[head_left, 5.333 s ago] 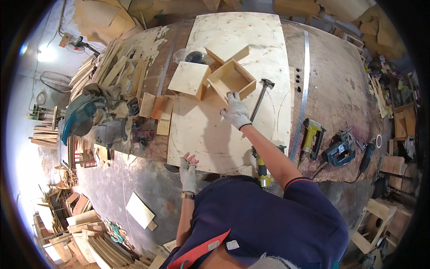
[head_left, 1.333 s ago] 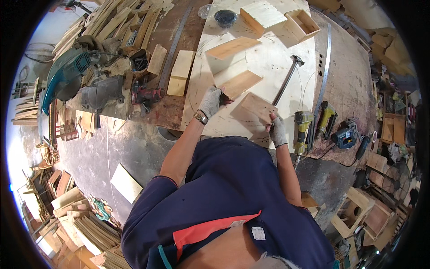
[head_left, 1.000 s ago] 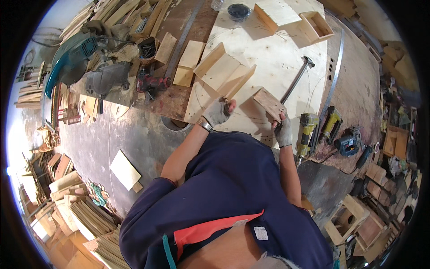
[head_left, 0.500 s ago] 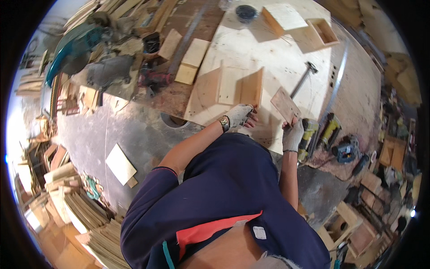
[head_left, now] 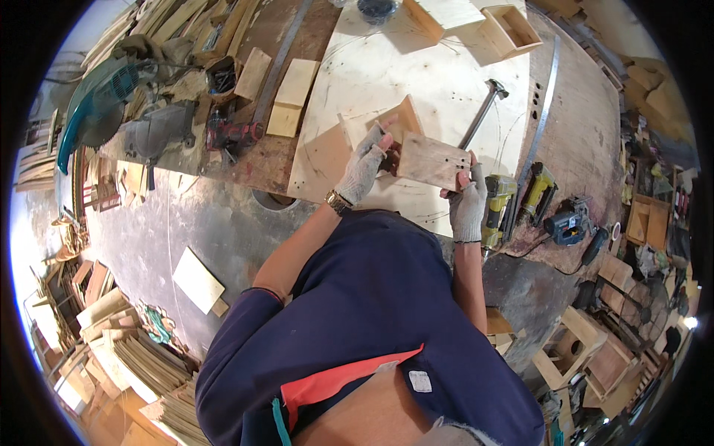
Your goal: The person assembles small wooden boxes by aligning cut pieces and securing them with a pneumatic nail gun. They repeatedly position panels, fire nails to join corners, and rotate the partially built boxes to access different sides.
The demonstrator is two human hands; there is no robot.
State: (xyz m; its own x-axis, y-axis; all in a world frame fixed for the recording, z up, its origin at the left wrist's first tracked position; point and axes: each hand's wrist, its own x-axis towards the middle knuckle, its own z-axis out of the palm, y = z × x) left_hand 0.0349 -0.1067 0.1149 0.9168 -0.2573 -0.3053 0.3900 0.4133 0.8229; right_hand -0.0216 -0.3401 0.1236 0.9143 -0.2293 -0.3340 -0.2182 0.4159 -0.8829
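My right hand point(head_left: 467, 208), in a grey-white glove with bare fingertips, pinches the near right corner of a small wooden board point(head_left: 431, 162). Dark holes dot that end of the board, which is held above the worktable. A partly built wooden box point(head_left: 406, 117) with upright sides lies just beyond, partly hidden by the board and my fingers. My left hand point(head_left: 362, 169), gloved the same way and with a watch at the wrist, has its fingers curled at the box's near side, close to the board's left edge. A hammer point(head_left: 482, 115) rests beyond the board.
Two more wooden boxes point(head_left: 509, 33) and a dark round dish point(head_left: 377, 9) sit at the far side. Yellow-black nail guns point(head_left: 537, 195) and a blue jigsaw point(head_left: 569, 223) lie right. At left are a red-black drill point(head_left: 232, 134) and a teal mitre saw point(head_left: 93, 123).
My right hand has brought the board leftward and turned it, now in front of the box. My left hand has moved forward and left to the box, which has turned. The view has shifted slightly.
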